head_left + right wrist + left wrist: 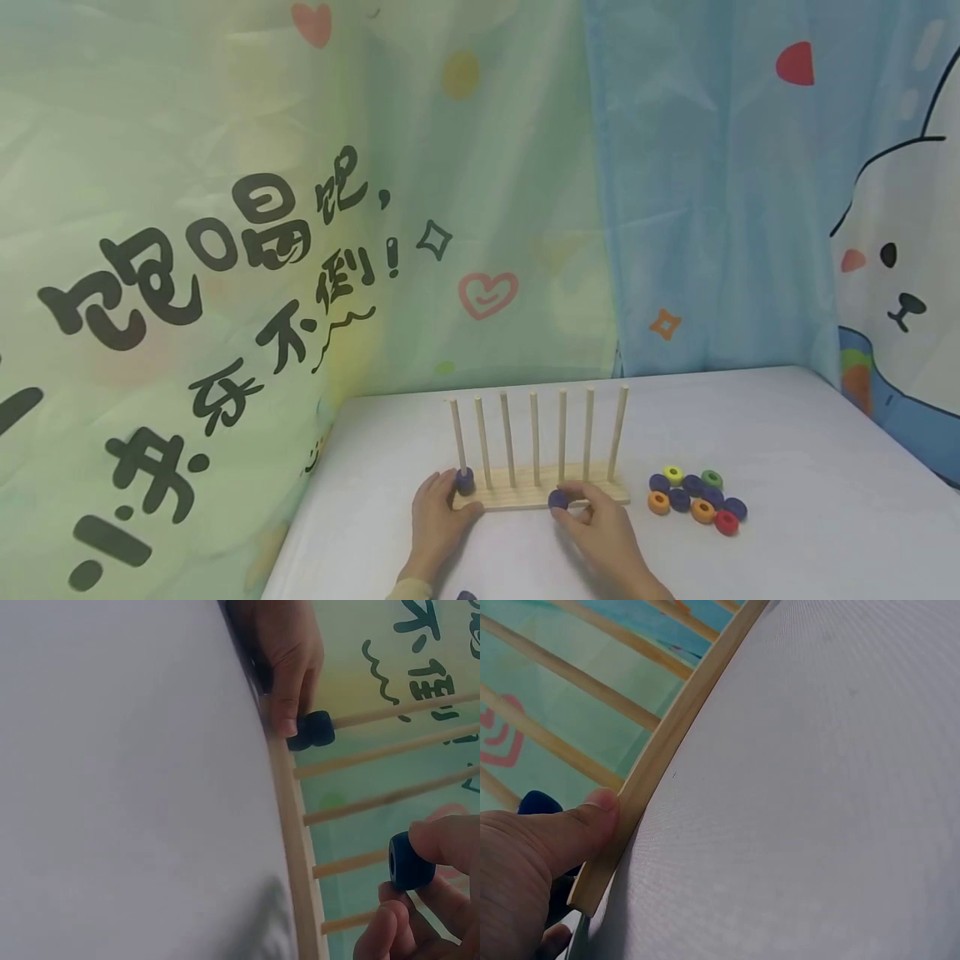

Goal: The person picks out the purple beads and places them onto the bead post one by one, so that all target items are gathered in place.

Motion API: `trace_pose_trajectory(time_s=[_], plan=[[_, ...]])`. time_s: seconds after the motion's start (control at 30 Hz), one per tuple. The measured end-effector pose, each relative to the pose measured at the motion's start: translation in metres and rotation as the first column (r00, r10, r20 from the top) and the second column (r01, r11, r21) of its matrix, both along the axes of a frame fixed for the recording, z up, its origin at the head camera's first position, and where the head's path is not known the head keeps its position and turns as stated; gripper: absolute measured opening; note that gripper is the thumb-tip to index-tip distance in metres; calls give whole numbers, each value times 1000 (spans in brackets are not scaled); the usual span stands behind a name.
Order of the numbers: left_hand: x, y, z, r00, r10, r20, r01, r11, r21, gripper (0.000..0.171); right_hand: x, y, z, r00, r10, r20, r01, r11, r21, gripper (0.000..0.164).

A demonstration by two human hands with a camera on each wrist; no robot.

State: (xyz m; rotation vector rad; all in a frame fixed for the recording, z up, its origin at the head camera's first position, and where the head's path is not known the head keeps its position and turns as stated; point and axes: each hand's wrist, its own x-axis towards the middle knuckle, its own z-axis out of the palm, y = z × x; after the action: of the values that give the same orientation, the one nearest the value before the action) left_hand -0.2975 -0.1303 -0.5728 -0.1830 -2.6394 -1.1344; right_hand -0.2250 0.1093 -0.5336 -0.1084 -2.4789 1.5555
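A wooden peg stand point(517, 498) with several upright pegs stands on the white table. My left hand point(441, 514) grips its left end, the thumb point(592, 817) on the front edge of the base. Dark blue beads point(321, 729) sit low on the leftmost peg, beside that hand; in the right wrist view they look like two. My right hand point(600, 529) pinches another dark blue bead point(411, 861) between thumb and fingers, its hole facing sideways. This bead is off the pegs, in front of the stand's right half in the head view.
Right of the stand lies a loose group of beads: dark blue, a yellow one point(673, 476), a green one point(712, 479), orange ones point(702, 511) and a red one point(726, 522). One more dark bead point(467, 596) shows at the bottom edge. A printed curtain point(480, 208) hangs behind the table.
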Motion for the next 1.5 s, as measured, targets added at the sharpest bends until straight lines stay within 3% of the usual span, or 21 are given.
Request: trace_pose_trajectory(time_s=[0.27, 0.57, 0.83, 1.13, 1.5], plan=[[1, 1, 2, 1000, 0, 2, 0, 1000, 13, 63, -9, -3, 15, 997, 34, -76, -32, 999, 29, 31], [2, 1, 1, 1000, 13, 18, -13, 1000, 11, 66, -15, -9, 27, 994, 35, -106, -29, 998, 61, 31], [1, 1, -1, 999, 17, 33, -18, 1000, 11, 68, -21, -15, 39, 979, 61, -196, -48, 996, 71, 32], [-1, 1, -2, 1000, 20, 17, -20, 1000, 4, 67, -28, -24, 58, 971, 124, -206, -108, 990, 91, 29], [0, 1, -1, 1000, 15, 11, -15, 1000, 12, 66, -35, -36, 78, 955, 146, -258, -123, 987, 103, 31]])
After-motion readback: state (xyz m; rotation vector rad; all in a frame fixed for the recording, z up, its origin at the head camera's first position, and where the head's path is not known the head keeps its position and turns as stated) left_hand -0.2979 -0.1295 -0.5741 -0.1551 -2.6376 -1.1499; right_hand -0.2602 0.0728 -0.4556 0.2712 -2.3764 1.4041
